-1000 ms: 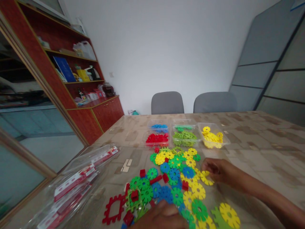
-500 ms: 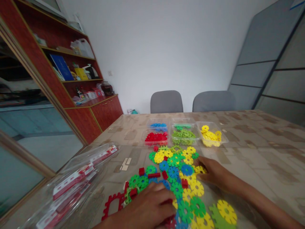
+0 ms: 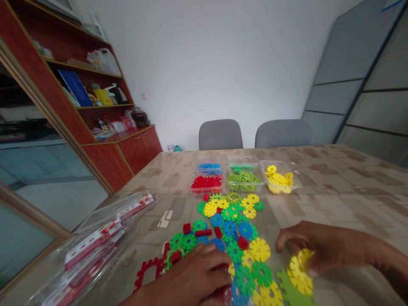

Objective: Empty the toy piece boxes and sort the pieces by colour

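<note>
A heap of notched plastic discs in green (image 3: 245, 278), blue (image 3: 228, 228) and yellow (image 3: 259, 249) lies on the table in front of me, with small red blocks (image 3: 243, 242) among them. My left hand (image 3: 202, 272) rests low on the heap's near left side, fingers curled over red plastic pieces (image 3: 225, 293) that show partly between and under them. To the right, my right hand (image 3: 314, 248) is bent around several yellow discs (image 3: 300, 272), just above a light green notched piece (image 3: 290, 285). Its fingertips are partly hidden.
Clear tubs behind the heap hold red (image 3: 206, 183), blue (image 3: 209, 167), light green (image 3: 243, 180) and yellow (image 3: 279, 182) pieces. A red notched frame (image 3: 145, 272) lies by my left wrist. Clear plastic packaging (image 3: 95, 246) covers the table's left side. Grey chairs (image 3: 220, 134) stand beyond.
My right hand has moved right and nearer from the heap's right edge, taking yellow discs with it to the light green piece. My left hand has stayed almost in place.
</note>
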Tool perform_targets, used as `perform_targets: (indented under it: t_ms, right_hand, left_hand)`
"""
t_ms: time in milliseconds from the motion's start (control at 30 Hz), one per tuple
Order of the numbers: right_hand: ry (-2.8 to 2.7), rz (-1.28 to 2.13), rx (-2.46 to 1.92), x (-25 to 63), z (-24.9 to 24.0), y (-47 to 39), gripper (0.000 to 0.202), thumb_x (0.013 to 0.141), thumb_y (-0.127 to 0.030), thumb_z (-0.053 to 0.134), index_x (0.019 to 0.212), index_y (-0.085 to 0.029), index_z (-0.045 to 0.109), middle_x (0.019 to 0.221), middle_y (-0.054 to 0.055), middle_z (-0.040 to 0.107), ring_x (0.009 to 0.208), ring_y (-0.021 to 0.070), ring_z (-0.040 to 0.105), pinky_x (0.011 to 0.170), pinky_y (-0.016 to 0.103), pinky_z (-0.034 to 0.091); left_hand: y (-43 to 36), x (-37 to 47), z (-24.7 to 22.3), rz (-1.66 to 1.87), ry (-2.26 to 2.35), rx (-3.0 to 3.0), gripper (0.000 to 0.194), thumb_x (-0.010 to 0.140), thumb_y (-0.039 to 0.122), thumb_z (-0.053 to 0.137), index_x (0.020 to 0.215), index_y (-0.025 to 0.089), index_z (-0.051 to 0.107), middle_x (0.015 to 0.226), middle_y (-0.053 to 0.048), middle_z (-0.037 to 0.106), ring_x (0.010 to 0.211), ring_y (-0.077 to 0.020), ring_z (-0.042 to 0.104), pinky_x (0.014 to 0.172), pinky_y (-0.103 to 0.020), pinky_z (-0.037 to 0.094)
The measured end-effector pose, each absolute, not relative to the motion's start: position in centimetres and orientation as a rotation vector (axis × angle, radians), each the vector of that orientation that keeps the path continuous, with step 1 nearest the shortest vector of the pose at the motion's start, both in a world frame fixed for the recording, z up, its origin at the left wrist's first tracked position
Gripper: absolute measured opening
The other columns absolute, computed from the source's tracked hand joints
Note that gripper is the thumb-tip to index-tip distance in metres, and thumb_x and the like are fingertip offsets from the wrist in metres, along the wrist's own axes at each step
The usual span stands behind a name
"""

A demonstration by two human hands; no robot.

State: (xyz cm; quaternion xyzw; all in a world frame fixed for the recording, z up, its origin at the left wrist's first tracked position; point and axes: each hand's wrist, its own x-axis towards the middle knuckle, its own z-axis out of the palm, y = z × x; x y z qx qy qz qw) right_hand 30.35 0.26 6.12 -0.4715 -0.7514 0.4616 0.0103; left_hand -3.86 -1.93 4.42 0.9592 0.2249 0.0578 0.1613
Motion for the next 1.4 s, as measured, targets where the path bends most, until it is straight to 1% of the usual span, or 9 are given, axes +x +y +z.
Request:
perform_targets:
  t_ms: [167,367,500,667,733,867,1000,1167,1400]
  right_hand:
    - [-2.443,1.193,-1.735,29.0,5.4,-0.4,0.043,0.051,-0.004,0.067,0.087,-0.026,0.071,0.089,0.000,0.063,0.084,0.0250,0.058,0.068,0.031,0.040]
    - [-2.461,1.108,-1.762,28.0,5.4,-0.6,0.038,0.052,-0.004,0.066,0.085,-0.024,0.069,0.090,0.001,0.065,0.085,0.0261,0.060,0.068,0.032,0.042]
    - [-2.402,1.142,-1.703,28.3,5.7,-0.2,0.032,0.055,-0.007,0.069,0.083,-0.023,0.065,0.091,0.001,0.063,0.089,0.0248,0.059,0.074,0.033,0.044]
    - [-2.160,1.437,-1.504,29.8,4.3,1.7,0.023,0.070,-0.027,0.069,0.086,-0.020,0.054,0.081,-0.001,0.057,0.059,0.0130,0.056,0.053,0.024,0.045]
    - [-2.087,1.328,-1.430,30.9,3.9,3.1,0.027,0.076,-0.041,0.068,0.084,-0.020,0.053,0.076,-0.002,0.056,0.057,0.0126,0.055,0.049,0.024,0.044]
    - [-1.907,0.705,-1.605,33.6,4.8,6.7,0.044,0.071,-0.061,0.067,0.086,-0.021,0.058,0.065,-0.001,0.059,0.053,0.0161,0.054,0.050,0.028,0.041]
    - [-1.747,0.406,-1.742,36.0,6.3,10.6,0.043,0.075,-0.064,0.062,0.083,-0.022,0.059,0.058,0.004,0.060,0.056,0.0230,0.055,0.053,0.033,0.034]
    - [-1.686,0.250,-1.762,37.2,5.5,14.1,0.047,0.069,-0.073,0.059,0.075,-0.026,0.058,0.067,0.011,0.066,0.066,0.0343,0.060,0.060,0.041,0.035]
    - [-1.745,0.112,-1.691,37.0,4.6,12.2,0.051,0.074,-0.080,0.047,0.081,-0.032,0.061,0.079,0.011,0.070,0.076,0.0400,0.061,0.064,0.047,0.038]
  left_hand:
    - [-2.0,-3.8,4.5,0.162,0.654,2.740,0.029,0.092,0.036,0.064,0.119,0.027,0.059,0.121,-0.002,0.062,0.107,-0.0197,0.055,0.097,-0.030,0.042]
    - [-1.9,-3.9,4.5,0.165,0.646,2.743,0.027,0.094,0.035,0.061,0.120,0.028,0.059,0.121,-0.002,0.062,0.107,-0.0192,0.056,0.097,-0.029,0.042]
    - [-1.8,-4.0,4.5,0.182,0.645,2.744,0.026,0.095,0.036,0.059,0.120,0.028,0.059,0.124,-0.002,0.061,0.110,-0.0198,0.056,0.100,-0.031,0.042]
    - [-1.7,-4.1,5.4,0.136,0.699,2.717,0.029,0.092,0.033,0.065,0.120,0.029,0.060,0.128,-0.001,0.061,0.113,-0.0210,0.057,0.101,-0.032,0.043]
    - [-1.5,-4.2,5.7,0.129,0.713,2.696,0.029,0.092,0.031,0.065,0.120,0.029,0.060,0.130,-0.001,0.060,0.116,-0.0216,0.056,0.104,-0.033,0.041]
    - [-0.6,-4.8,6.2,0.180,0.733,2.643,0.027,0.092,0.029,0.064,0.119,0.026,0.062,0.135,-0.003,0.057,0.124,-0.0236,0.052,0.108,-0.036,0.038]
    - [1.3,-6.6,7.0,0.301,0.777,2.573,0.029,0.092,0.027,0.064,0.121,0.026,0.061,0.133,-0.004,0.057,0.123,-0.0216,0.052,0.106,-0.033,0.039]
    - [4.1,-10.2,7.7,0.448,0.879,2.501,0.026,0.095,0.026,0.058,0.121,0.029,0.062,0.124,-0.003,0.063,0.112,-0.0183,0.058,0.099,-0.030,0.042]
    - [5.7,-11.6,6.4,0.335,1.080,2.466,0.019,0.090,0.024,0.062,0.108,0.022,0.065,0.107,-0.004,0.067,0.097,-0.0205,0.062,0.087,-0.030,0.045]
